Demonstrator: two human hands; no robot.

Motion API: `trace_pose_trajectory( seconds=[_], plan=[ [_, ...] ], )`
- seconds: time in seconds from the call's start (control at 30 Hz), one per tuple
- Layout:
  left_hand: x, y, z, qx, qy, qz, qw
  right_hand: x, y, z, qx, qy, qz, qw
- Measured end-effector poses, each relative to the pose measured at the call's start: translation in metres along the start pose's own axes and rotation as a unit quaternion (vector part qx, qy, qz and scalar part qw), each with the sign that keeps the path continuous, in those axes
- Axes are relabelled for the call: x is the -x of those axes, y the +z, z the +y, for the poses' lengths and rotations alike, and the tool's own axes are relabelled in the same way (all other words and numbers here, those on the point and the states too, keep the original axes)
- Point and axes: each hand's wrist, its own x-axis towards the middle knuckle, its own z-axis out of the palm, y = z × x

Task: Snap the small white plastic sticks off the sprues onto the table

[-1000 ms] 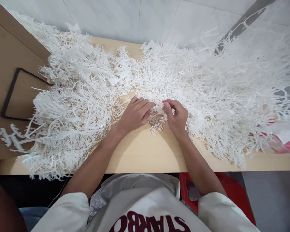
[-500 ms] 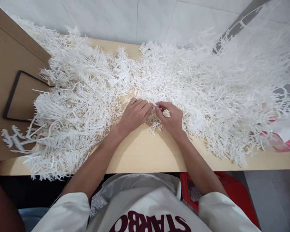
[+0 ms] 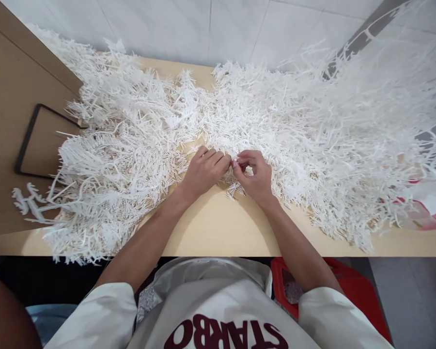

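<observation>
My left hand (image 3: pixel 208 170) is closed in a pinch, its curled fingers turned to the right. Close by, my right hand (image 3: pixel 255 175) pinches with thumb and index finger, their tips meeting those of the left hand. Whatever sits between the fingertips is too small and covered to make out. Just below them a small white branching plastic sprig (image 3: pixel 235 189) lies on the tabletop (image 3: pixel 218 225). Behind the hands and to the right spreads a big heap of similar white sprigs (image 3: pixel 312 140); another heap (image 3: pixel 109 160) lies to the left.
A brown board (image 3: pixel 7 126) with a dark metal loop (image 3: pixel 25 140) stands at the left edge. Tiled wall (image 3: pixel 189 29) closes the back. At right lies a clear and red plastic bag (image 3: pixel 425 213). A red stool (image 3: pixel 356 295) is below the table's front edge.
The view has shifted slightly. My right hand's fingers have curled a little more, and its fingertips stay against the left hand's. The heaps look the same.
</observation>
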Motion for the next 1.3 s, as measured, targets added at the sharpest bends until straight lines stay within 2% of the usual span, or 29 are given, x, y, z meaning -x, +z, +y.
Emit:
trace_pose_trajectory(
  seconds=[0.23, 0.3, 0.4, 0.47, 0.53, 0.63, 0.7, 0.8, 0.83, 1.0, 1.2, 1.3],
  plan=[
    [0.0, 0.004, 0.001, 0.062, -0.011, -0.014, 0.998, 0.002, 0.0, -0.003, 0.048, -0.046, -0.022, 0.998],
    [0.002, 0.008, -0.008, 0.07, -0.062, -0.018, 0.995, 0.008, 0.003, -0.006, 0.037, -0.076, -0.037, 0.996],
    [0.006, 0.013, -0.024, 0.049, -0.186, 0.005, 0.981, 0.016, 0.009, -0.012, 0.012, -0.151, -0.056, 0.987],
    [0.007, 0.014, -0.029, 0.056, -0.218, 0.027, 0.974, 0.016, 0.01, -0.012, 0.017, -0.173, -0.039, 0.984],
    [0.007, 0.014, -0.028, 0.063, -0.181, 0.043, 0.981, 0.01, 0.007, -0.01, 0.059, -0.15, 0.015, 0.987],
    [0.005, 0.011, -0.017, 0.034, -0.066, 0.043, 0.996, -0.001, -0.003, -0.001, 0.136, -0.068, 0.111, 0.982],
    [0.003, 0.008, -0.011, 0.004, -0.017, 0.034, 0.999, -0.006, -0.008, 0.004, 0.132, -0.063, 0.081, 0.986],
    [0.003, 0.005, -0.006, 0.002, 0.004, 0.036, 0.999, -0.006, -0.009, 0.008, 0.097, -0.115, -0.048, 0.987],
    [0.003, 0.005, -0.006, 0.008, 0.007, 0.037, 0.999, -0.004, -0.008, 0.008, 0.099, -0.12, -0.07, 0.985],
    [0.004, 0.006, -0.007, 0.019, 0.005, 0.019, 1.0, -0.003, -0.004, 0.01, 0.104, -0.068, -0.034, 0.992],
    [0.003, 0.005, -0.006, 0.014, 0.027, 0.02, 0.999, -0.005, -0.006, 0.012, 0.099, -0.083, -0.046, 0.991],
    [0.003, 0.003, -0.005, 0.011, 0.05, 0.011, 0.999, -0.004, -0.004, 0.012, 0.1, -0.062, -0.044, 0.992]
  ],
)
